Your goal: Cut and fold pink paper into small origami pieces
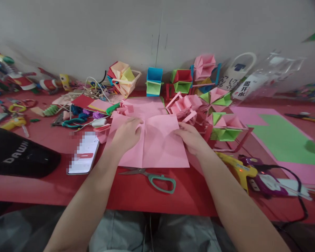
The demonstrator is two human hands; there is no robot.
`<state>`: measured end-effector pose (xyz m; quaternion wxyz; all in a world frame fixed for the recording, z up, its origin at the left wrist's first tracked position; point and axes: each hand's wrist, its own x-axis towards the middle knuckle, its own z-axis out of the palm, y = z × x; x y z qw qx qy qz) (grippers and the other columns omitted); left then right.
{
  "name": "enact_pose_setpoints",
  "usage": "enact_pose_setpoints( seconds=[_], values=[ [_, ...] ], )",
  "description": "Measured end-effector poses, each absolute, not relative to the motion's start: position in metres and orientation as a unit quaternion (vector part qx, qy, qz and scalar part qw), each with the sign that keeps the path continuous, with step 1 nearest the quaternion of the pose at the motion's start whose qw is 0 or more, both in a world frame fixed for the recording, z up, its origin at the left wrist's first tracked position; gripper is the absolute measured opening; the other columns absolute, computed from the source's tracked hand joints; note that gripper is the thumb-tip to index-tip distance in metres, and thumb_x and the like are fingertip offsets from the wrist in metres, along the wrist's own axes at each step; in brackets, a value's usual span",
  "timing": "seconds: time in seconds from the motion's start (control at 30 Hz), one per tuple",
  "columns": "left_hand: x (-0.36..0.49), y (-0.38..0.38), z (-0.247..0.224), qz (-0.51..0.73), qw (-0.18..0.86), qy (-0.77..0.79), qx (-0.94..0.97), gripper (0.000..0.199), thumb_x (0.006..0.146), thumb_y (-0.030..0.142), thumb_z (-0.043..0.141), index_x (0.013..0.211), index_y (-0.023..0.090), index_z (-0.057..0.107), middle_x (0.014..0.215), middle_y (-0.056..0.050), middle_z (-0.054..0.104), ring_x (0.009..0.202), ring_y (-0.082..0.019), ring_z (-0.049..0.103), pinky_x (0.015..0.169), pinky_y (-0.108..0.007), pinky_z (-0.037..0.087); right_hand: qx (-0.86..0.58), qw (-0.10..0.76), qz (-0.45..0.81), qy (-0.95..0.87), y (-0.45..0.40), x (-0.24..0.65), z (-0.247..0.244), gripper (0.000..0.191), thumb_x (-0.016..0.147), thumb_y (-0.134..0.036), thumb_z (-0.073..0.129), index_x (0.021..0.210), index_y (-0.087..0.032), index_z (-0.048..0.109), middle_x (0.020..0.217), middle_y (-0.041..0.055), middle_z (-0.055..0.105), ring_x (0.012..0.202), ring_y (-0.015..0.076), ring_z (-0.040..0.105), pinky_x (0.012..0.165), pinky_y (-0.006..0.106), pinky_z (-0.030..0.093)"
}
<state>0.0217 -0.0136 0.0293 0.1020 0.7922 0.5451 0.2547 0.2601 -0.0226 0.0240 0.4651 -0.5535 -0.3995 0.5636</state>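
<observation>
Nearest the table's edge, scissors (161, 182) lie flat: metal blades, looped grey-green handle, just before the sheet. To the left, a smooth, glossy phone (85, 154) and a tapered black cup (23, 152) marked DAWN, lying tilted. To the right, a yellow glue gun (241, 169), plastic, orange light showing.

Sheet (164, 143): pink paper, matte, spread on the red table (194, 199) between the forearms, one straight crease down its middle. Left hand (128, 133): palm down on the left half, fingers loosely bent, gripping nothing. Right hand (190, 136): fingers touching the right edge; whether they pinch it, cannot tell.

Beyond the sheet, angular folded-paper models (182, 105), pink and green; farther right, flat pink and green paper (286, 134). Behind, a blue and green model (154, 82), a clear plastic bottle (262, 78) and a plain grey wall (94, 31).
</observation>
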Motion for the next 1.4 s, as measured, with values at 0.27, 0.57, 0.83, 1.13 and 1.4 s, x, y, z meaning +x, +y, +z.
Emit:
enact_pose_setpoints(
  seconds=[0.27,0.57,0.83,1.13,1.4],
  values=[
    [0.027,0.007,-0.007,0.168,0.086,0.565,0.803,0.042,0.097,0.016,0.036,0.133,0.009,0.056,0.145,-0.016,0.053,0.136,-0.025,0.048,0.116,-0.037,0.035,-0.598,0.357,0.41,-0.588,-0.021,0.267,0.009,0.027,0.079,-0.036,0.057,0.06,-0.017,0.052,0.055,-0.004,0.046,0.055,0.0116,0.043,0.053,0.026,0.029],
    [0.025,0.009,-0.015,0.153,0.099,0.564,0.805,0.048,0.096,0.015,0.035,0.14,0.011,0.052,0.154,-0.013,0.043,0.144,-0.025,0.037,0.121,-0.043,0.027,-0.638,0.192,0.338,-0.664,-0.023,0.267,0.015,0.03,0.081,-0.026,0.051,0.052,-0.021,0.041,0.04,-0.0026,0.047,0.041,0.0128,0.051,0.048,0.025,0.034],
    [0.025,0.008,-0.012,0.148,0.139,0.576,0.791,0.047,0.099,0.019,0.029,0.141,0.014,0.05,0.157,-0.011,0.039,0.147,-0.025,0.032,0.122,-0.049,0.022,-0.624,0.151,0.372,-0.67,-0.027,0.266,0.018,0.033,0.083,-0.026,0.05,0.051,-0.02,0.045,0.042,0.0029,0.06,0.038,0.0143,0.058,0.044,0.023,0.041],
    [0.023,0.011,-0.014,0.151,0.143,0.577,0.79,0.049,0.096,0.018,0.034,0.143,0.015,0.049,0.158,-0.009,0.036,0.148,-0.023,0.031,0.122,-0.047,0.022,-0.619,0.143,0.38,-0.672,-0.03,0.266,0.023,0.035,0.083,-0.024,0.052,0.05,-0.02,0.046,0.041,0.0016,0.058,0.037,0.0118,0.056,0.041,0.021,0.038],
    [0.022,0.012,-0.02,0.2,0.14,0.575,0.781,0.048,0.094,0.015,0.036,0.138,0.013,0.053,0.155,-0.011,0.043,0.146,-0.022,0.035,0.123,-0.044,0.023,-0.582,0.198,0.479,-0.626,-0.03,0.268,0.025,0.035,0.083,-0.042,0.061,0.059,-0.017,0.058,0.051,0.0036,0.062,0.043,0.0151,0.056,0.043,0.025,0.04]
  ],
)
